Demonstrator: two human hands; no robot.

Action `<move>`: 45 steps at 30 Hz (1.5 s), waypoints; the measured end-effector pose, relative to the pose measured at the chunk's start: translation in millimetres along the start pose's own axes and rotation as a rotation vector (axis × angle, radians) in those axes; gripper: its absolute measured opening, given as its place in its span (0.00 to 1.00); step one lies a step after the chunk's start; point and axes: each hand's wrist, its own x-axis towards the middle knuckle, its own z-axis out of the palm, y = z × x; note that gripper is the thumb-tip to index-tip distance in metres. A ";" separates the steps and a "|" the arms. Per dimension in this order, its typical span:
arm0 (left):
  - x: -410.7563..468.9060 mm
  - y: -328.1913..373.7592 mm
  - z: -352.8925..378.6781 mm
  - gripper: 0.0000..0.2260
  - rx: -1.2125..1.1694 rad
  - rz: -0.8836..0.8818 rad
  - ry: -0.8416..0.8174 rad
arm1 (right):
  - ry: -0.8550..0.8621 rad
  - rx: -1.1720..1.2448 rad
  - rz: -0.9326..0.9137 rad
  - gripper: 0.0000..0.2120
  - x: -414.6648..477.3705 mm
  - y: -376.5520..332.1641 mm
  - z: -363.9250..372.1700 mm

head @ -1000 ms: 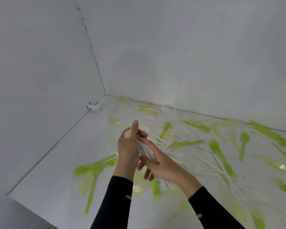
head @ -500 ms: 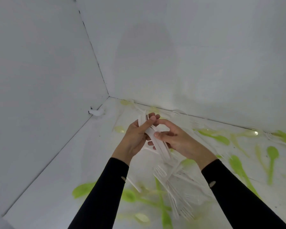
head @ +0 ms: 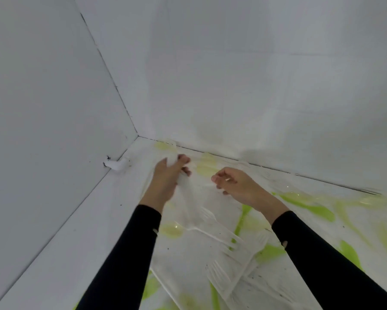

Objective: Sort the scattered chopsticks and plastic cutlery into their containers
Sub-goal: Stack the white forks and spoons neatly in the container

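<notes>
White surface (head: pixel 94 247), boxed by white walls at the left and back. Item, far left: a small white lump (head: pixel 118 164) at the foot of the left wall, near the corner. Item: left hand (head: pixel 165 182), black sleeve (head: pixel 125 253), raised over the surface near the back corner; fingers (head: pixel 184 158) curled round a bundle (head: pixel 183 183) of white plastic cutlery, blurred, its pieces not separable. Item: pale yellow spoon (head: pixel 172 229) lying flat below the left hand, beside that sleeve. Item: loose white forks (head: pixel 223 238) lying crossed on the surface between the two arms, tines mostly toward the right and front. Item: right hand (head: pixel 238 185), black sleeve (head: pixel 322 260), apart from the left hand and level with it; fingers (head: pixel 219 178) loosely curled, and whether they pinch anything cannot be told. Item: green spoon (head: pixel 241 218) under the right wrist. Item, far right: green cutlery (head: pixel 311 208) scattered flat along the surface, blurred.
</notes>
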 end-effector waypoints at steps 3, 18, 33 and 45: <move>46.0 15.3 -25.8 0.05 0.344 0.048 0.223 | 0.196 -0.221 -0.143 0.06 34.8 8.3 -4.8; 79.4 14.2 -42.7 0.09 0.843 -0.104 0.104 | 0.132 -0.889 -0.419 0.15 93.7 14.6 31.2; 52.7 12.5 -89.0 0.09 0.877 -0.066 0.242 | 0.042 -0.669 -0.204 0.11 53.4 22.8 12.6; 23.5 6.0 -81.7 0.11 0.968 -0.132 0.082 | -0.008 -0.672 0.054 0.16 24.5 27.8 -19.6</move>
